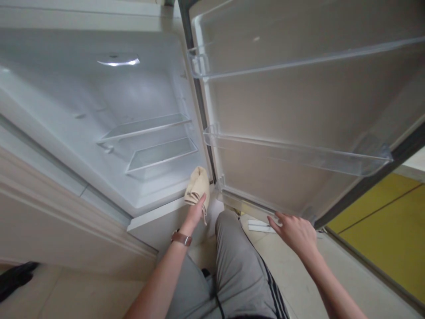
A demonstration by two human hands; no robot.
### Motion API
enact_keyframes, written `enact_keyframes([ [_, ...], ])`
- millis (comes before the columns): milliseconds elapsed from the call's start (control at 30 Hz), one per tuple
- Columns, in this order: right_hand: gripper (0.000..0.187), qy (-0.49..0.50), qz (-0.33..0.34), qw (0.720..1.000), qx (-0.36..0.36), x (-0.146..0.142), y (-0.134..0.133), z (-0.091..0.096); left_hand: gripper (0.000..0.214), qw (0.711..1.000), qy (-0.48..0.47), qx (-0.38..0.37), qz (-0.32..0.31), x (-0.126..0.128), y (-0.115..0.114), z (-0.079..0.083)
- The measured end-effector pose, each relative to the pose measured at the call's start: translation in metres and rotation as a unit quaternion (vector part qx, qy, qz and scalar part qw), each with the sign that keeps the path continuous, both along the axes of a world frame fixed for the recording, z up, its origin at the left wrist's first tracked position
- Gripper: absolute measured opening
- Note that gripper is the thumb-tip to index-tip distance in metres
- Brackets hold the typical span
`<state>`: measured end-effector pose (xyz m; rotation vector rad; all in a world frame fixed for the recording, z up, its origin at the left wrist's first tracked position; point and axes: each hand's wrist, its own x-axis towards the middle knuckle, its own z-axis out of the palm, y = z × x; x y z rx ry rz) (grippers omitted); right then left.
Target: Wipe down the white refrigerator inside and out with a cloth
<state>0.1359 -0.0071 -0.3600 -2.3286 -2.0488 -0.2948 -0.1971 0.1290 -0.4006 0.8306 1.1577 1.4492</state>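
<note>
My left hand [196,212] is closed around a folded beige cloth [198,181], held at the inner lower corner of an open fridge [146,195], close to the hinge side. A loose end of the cloth hangs below my fingers. My right hand [295,230] is at the bottom clear bin [245,201] of the fridge door [299,102], its fingers bent at the rim and the thumb pointing left. Part of the fingers is hidden behind the back of the hand.
Two glass shelves [162,155] sit inside the lit fridge, under a lamp [117,60]. More clear bins [299,153] cross the door. Yellow cabinet fronts [388,221] stand at the right. My knees are below the door, and a black object [16,279] lies on the floor at left.
</note>
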Motion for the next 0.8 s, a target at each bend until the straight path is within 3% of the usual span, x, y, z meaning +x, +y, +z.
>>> enact_keyframes([
  [67,0.051,-0.008,0.006,1.0,0.025,-0.002,-0.002,-0.003,0.026,0.999,0.027,0.029,-0.024,0.019,0.017,0.006],
  [133,0.051,-0.011,0.021,0.998,0.053,-0.004,-0.004,-0.008,0.028,0.999,-0.014,0.034,-0.024,0.037,0.027,0.004],
  [267,0.05,-0.021,0.053,0.993,0.108,-0.007,-0.006,-0.016,0.029,0.993,-0.117,-0.024,0.01,0.051,0.031,-0.015],
  [433,0.048,-0.029,0.068,0.986,0.149,-0.007,-0.006,-0.021,0.029,0.979,-0.166,-0.116,-0.037,0.036,0.012,-0.038],
  [533,0.047,-0.032,0.073,0.983,0.165,-0.006,-0.006,-0.023,0.039,0.947,-0.239,-0.196,-0.083,0.035,-0.005,-0.049],
  [667,0.046,-0.035,0.076,0.983,0.164,-0.004,-0.006,-0.023,0.051,0.903,-0.317,-0.262,-0.126,0.057,-0.027,-0.061],
  [800,0.046,-0.037,0.078,0.983,0.163,-0.003,-0.006,-0.022,0.052,0.884,-0.357,-0.279,-0.117,0.077,-0.034,-0.064],
])
